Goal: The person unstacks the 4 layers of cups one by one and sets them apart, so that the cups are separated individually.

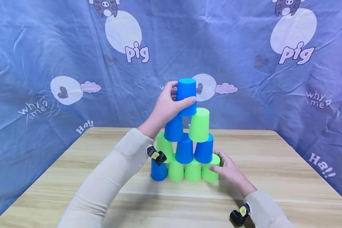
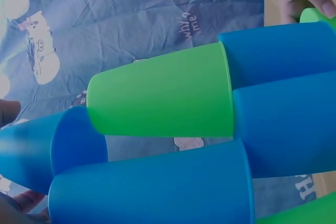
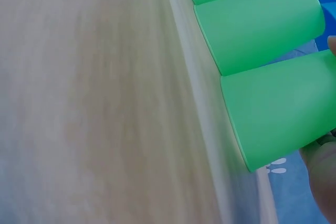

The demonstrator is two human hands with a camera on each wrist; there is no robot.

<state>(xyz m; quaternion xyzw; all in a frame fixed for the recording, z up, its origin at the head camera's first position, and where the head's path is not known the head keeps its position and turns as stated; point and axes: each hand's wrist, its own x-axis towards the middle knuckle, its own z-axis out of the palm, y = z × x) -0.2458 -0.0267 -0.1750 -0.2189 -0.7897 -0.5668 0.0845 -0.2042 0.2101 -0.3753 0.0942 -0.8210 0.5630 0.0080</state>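
My left hand [image 1: 170, 104] grips a blue cup [image 1: 186, 91], upside down at the top of a cup pyramid, thumb across its near side. Its rim meets or hangs just over the bases of another blue cup [image 1: 174, 128] and a green cup [image 1: 199, 125]; whether it bears on both, I cannot tell. Below them stand a green cup [image 1: 164, 146] and two blue cups [image 1: 184, 148]. Several cups form the bottom row, a blue one [image 1: 158, 171] at its left end. Around the rightmost green cup [image 3: 278, 114] my right hand [image 1: 229, 169] holds thumb and fingers.
The pyramid stands on a wood-grain table [image 1: 125, 196], whose far edge lies behind it. A blue printed cloth [image 1: 74, 41] hangs at the back and sides. Small black devices [image 1: 156, 155] are strapped at both wrists, the left one close before the cups.
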